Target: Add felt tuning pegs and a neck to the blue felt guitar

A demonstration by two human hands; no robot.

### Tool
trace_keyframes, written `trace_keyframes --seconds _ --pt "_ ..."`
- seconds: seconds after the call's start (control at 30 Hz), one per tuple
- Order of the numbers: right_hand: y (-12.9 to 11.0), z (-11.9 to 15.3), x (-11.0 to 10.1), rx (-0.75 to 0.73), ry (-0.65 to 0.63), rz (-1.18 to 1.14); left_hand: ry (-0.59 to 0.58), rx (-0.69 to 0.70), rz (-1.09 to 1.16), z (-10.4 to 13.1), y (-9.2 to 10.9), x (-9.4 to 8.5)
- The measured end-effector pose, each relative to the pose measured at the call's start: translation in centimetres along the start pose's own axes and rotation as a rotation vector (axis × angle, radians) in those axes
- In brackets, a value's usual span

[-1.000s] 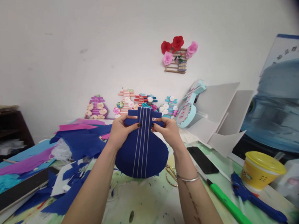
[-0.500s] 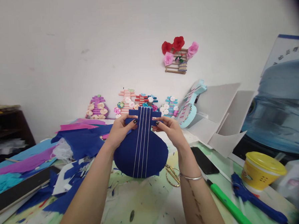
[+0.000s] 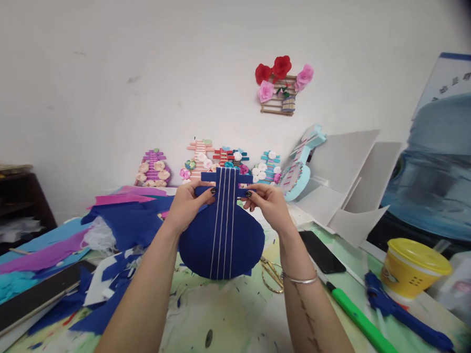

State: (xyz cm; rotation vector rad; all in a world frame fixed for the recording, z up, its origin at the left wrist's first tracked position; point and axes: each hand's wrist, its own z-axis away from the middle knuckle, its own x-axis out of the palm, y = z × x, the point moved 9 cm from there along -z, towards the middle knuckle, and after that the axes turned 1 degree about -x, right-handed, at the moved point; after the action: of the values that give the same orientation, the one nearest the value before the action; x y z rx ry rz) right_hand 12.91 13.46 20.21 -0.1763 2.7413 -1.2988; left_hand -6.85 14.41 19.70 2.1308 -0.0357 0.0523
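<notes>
A dark blue lute-shaped craft (image 3: 246, 239) with white strings stands upright in front of me, its rounded bottom at the table. My left hand (image 3: 191, 202) pinches the left side of its neck, by the blue crossbars, thumb in front. On the other side, my right hand (image 3: 268, 201) grips the end of a lower right crossbar between thumb and finger. The other right fingertips show partly below that bar. Gold-handled scissors (image 3: 272, 274) lie on the table just right of the craft, partly behind my right wrist.
Blue felt scraps (image 3: 123, 224) cover the left side. To the right lie a black phone (image 3: 322, 251), a green-handled tool (image 3: 361, 317), a blue glue gun (image 3: 404, 315) and a yellow-lidded cup (image 3: 414, 267). Finished flowered crafts (image 3: 154, 170) line the wall.
The craft's neck has shifted slightly left. My right hand has moved a little outward from the neck, toward the crossbar's end, with its lower fingers more visible.
</notes>
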Motion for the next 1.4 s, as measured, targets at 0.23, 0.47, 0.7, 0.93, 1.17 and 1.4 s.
trace_keyframes --seconds 0.23,0.47,0.7,0.93,1.17,1.4 --pt "0.5 -0.1 0.0 0.041 0.033 -0.077 -0.018 0.041 -0.104 0.1 0.5 0.0" --pt "-0.4 0.4 1.1 0.075 -0.014 -0.098 0.006 0.054 -0.011 -0.1 0.4 0.0" --pt "-0.4 0.5 0.8 0.095 0.034 -0.076 0.013 0.001 0.082 -0.2 -0.3 -0.1" --pt "-0.3 0.3 0.4 0.064 0.024 -0.045 -0.053 -0.004 0.108 0.2 0.0 0.2" --pt "-0.1 0.2 -0.3 0.078 0.048 -0.037 -0.037 0.034 0.024 0.5 0.7 0.5" --pt "-0.1 0.2 0.1 0.095 0.024 -0.086 -0.009 0.054 0.014 0.6 1.1 0.6"
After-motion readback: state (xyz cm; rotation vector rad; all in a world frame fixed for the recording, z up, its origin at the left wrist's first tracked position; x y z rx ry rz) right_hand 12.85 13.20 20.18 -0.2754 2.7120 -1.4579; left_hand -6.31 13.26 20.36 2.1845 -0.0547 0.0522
